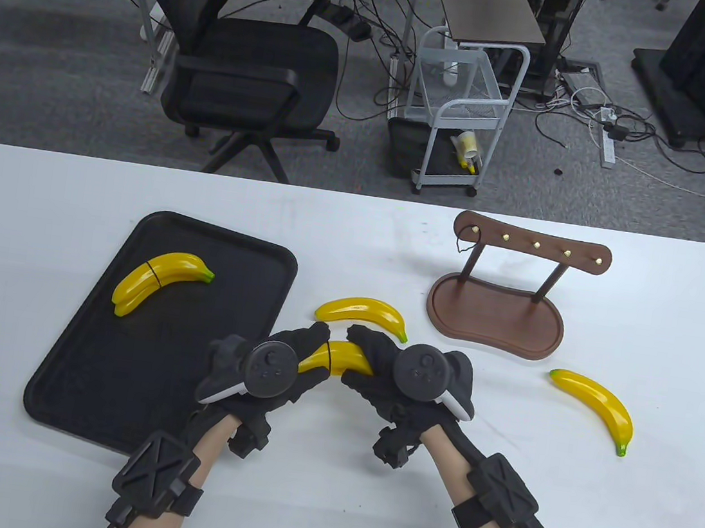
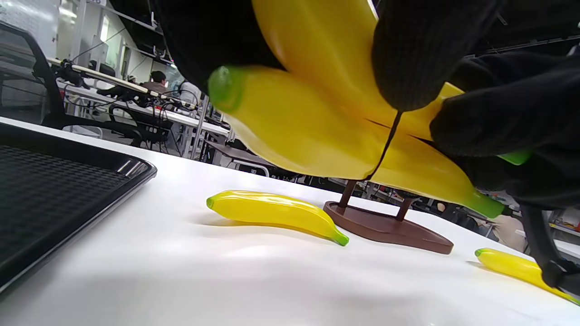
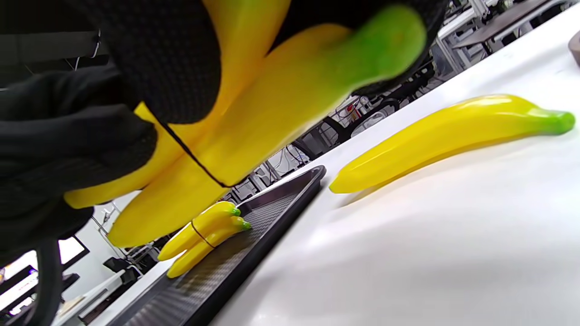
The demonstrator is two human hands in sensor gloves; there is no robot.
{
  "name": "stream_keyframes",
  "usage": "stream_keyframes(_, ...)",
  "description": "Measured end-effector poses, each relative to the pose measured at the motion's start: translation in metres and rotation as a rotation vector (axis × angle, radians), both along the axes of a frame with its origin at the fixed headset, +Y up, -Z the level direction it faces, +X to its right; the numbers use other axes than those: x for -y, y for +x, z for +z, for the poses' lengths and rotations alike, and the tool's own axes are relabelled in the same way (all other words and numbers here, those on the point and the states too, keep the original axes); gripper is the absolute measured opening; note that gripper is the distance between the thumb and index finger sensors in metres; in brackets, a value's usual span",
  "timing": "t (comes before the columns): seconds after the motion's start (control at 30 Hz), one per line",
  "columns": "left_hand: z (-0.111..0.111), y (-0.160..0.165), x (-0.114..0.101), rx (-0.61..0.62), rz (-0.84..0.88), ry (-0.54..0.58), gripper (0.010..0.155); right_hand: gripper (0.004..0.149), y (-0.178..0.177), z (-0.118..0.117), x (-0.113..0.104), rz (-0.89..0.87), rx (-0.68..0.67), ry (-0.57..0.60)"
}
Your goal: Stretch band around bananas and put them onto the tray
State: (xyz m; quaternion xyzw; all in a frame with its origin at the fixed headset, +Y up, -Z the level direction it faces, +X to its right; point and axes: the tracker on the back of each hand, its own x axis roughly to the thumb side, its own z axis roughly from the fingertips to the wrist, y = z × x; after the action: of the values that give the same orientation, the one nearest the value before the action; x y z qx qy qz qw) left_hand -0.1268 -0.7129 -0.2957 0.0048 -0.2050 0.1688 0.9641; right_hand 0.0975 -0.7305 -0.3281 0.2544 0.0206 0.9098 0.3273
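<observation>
Both hands hold a pair of yellow bananas [image 1: 340,358] above the table, just right of the black tray [image 1: 85,371]. My left hand [image 1: 302,351] grips one end and my right hand [image 1: 362,359] grips the other. A thin dark band [image 2: 385,147] runs around the middle of the pair [image 3: 253,113]. On the tray lies another banded pair of bananas [image 1: 159,281], also seen in the right wrist view [image 3: 204,237]. A loose banana [image 1: 364,313] lies just beyond the hands [image 2: 276,213] [image 3: 448,136]. Another loose banana [image 1: 596,406] lies at the right [image 2: 516,268].
A brown wooden hook stand [image 1: 495,312] stands on the table behind and right of the hands [image 2: 385,226]. The tray fills the table's left part. Beyond the far edge are an office chair [image 1: 244,55] and a white cart [image 1: 460,109].
</observation>
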Motion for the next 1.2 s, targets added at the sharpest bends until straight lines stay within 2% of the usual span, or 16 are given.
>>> stream_keyframes(0.17, -0.004, -0.008, 0.001, -0.066, -0.005, 0.006, 0.067, 0.069, 0.012, -0.006, -0.001, -0.083, 0.021, -0.05)
stream_keyframes(0.4, -0.013, -0.031, 0.004, -0.169, 0.003, -0.004, 0.066, 0.067, 0.03, -0.013, -0.006, -0.139, 0.078, -0.057)
stream_keyframes(0.77, -0.036, -0.1, 0.003, -0.4, 0.049, -0.039, 0.066, 0.065, 0.045, -0.02, -0.003, -0.128, 0.113, -0.057)
stream_keyframes(1.03, -0.053, -0.14, 0.026, -0.527, 0.058, -0.102, 0.066, 0.064, 0.048, -0.02, -0.003, -0.107, 0.116, -0.043)
stream_keyframes(1.2, -0.064, -0.15, 0.04, -0.573, 0.045, -0.142, 0.065, 0.064, 0.052, -0.021, -0.007, -0.102, 0.119, -0.026)
